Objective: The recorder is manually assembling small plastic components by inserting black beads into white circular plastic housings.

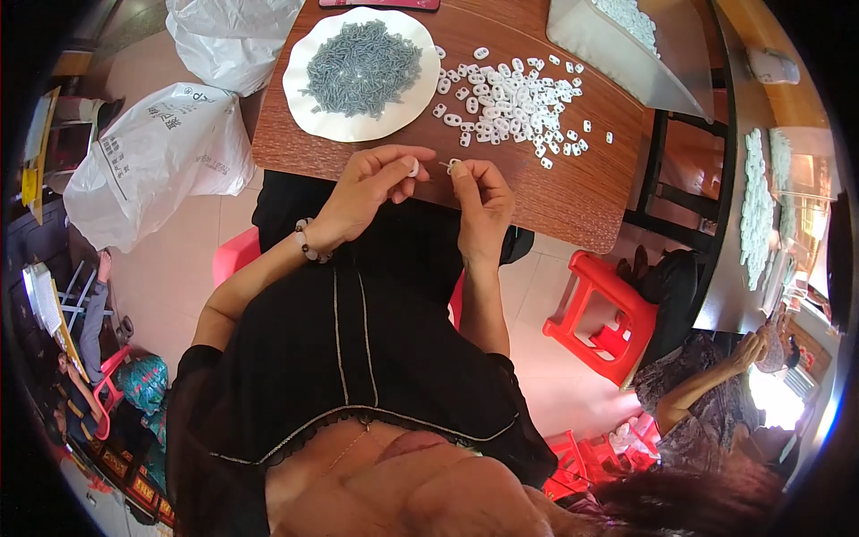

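My left hand [378, 181] hovers just past the near table edge, its index finger stretched out and a small white piece [414, 168] held by the curled fingers. Facing it, my right hand [483, 192] pinches another small white plastic piece [454, 166] between thumb and index finger; a thin bit juts from it toward the left hand, too small to name. Beyond the hands, many white two-hole plastic pieces [514, 100] lie loose on the wooden table [573, 201]. A scalloped white plate [335, 127] beside them carries a heap of small grey screw-like parts [362, 70].
A pale bin [591, 49] with more white pieces stands at the far right of the table. White sacks [161, 161] sit on the floor at left. Red stools [601, 313] and a seated person [693, 403] are at right, beside a metal-topped table [729, 277] with white pieces.
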`<state>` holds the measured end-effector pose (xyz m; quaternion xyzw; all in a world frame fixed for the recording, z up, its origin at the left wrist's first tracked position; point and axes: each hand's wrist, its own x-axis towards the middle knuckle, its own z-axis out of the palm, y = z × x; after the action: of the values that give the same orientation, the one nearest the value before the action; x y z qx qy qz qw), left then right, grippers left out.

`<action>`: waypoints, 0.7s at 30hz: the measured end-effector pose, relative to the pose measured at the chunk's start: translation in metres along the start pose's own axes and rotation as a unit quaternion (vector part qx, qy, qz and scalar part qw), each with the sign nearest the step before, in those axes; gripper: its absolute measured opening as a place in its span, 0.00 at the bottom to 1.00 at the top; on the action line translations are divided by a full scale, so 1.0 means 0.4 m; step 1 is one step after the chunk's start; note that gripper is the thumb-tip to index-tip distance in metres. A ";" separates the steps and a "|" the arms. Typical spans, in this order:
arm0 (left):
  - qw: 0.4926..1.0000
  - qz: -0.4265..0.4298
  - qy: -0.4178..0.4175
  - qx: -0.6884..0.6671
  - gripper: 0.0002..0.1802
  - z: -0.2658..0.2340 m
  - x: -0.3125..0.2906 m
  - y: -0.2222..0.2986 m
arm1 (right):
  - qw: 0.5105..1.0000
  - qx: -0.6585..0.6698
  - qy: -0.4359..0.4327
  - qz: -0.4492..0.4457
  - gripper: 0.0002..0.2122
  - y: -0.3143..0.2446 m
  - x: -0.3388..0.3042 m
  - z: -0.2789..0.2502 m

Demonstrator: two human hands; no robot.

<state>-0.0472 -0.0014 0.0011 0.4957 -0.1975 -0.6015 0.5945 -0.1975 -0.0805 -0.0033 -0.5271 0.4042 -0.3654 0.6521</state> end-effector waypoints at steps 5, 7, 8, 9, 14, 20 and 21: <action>1.000 -0.012 0.013 -0.014 0.17 -0.001 -0.008 -0.003 | 1.000 0.026 0.008 0.004 0.06 -0.002 0.002 -0.003; 1.000 -0.017 0.017 -0.014 0.18 -0.003 -0.010 -0.002 | 0.999 0.033 -0.002 0.005 0.05 0.000 0.000 -0.004; 0.999 -0.027 0.015 -0.016 0.17 -0.005 -0.011 0.000 | 0.999 0.033 -0.003 0.005 0.05 0.000 -0.001 -0.002; 0.999 -0.037 0.012 -0.019 0.17 -0.006 -0.011 0.001 | 0.999 0.038 -0.004 0.002 0.05 -0.001 -0.002 0.003; 0.999 -0.018 -0.008 -0.034 0.16 -0.025 -0.015 -0.014 | 0.999 0.051 -0.013 -0.004 0.06 -0.001 -0.010 0.022; 0.996 -0.008 -0.018 -0.087 0.15 -0.014 -0.021 -0.007 | 0.995 0.089 -0.036 0.008 0.06 -0.008 -0.024 0.027; 0.996 -0.003 -0.011 -0.094 0.15 -0.010 -0.022 -0.004 | 0.995 0.091 -0.038 0.007 0.06 -0.012 -0.026 0.028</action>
<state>-0.0466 0.0084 0.0011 0.4318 -0.1448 -0.6245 0.6345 -0.1919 -0.0676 0.0041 -0.4766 0.3479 -0.3759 0.7145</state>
